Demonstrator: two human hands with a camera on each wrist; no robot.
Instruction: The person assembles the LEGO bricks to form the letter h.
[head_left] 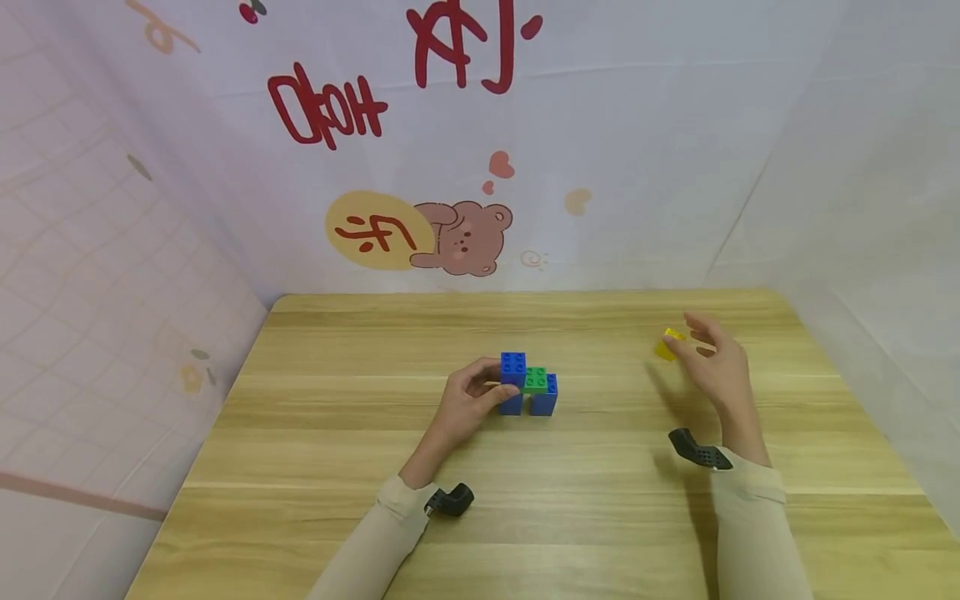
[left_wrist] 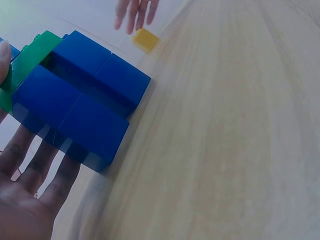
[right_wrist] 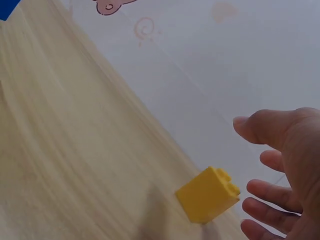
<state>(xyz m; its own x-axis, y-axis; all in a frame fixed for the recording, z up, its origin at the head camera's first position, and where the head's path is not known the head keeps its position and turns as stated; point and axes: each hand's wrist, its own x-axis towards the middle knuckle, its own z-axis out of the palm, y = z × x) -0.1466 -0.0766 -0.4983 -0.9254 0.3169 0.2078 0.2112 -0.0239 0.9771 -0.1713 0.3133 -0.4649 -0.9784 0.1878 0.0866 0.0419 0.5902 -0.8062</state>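
Note:
Just left of the table's middle, my left hand [head_left: 463, 407] holds a structure of toy building bricks, its thumb in front and its fingers behind. A green brick [head_left: 535, 379] bridges two blue columns, and a blue brick [head_left: 513, 364] sits on top at the left. In the left wrist view, the columns [left_wrist: 97, 130] stand side by side with a narrow gap between them. Over at the right, my right hand [head_left: 717, 367] hovers beside a yellow brick [right_wrist: 206, 197] on the table. Its thumb and fingers are spread and relaxed, apart from the brick in the right wrist view.
The wood-grain table [head_left: 360, 333] runs back to a white printed cloth [head_left: 645, 150] that hangs behind and at both sides. A black wrist device [head_left: 452, 500] is on the left sleeve, another [head_left: 701, 452] on the right.

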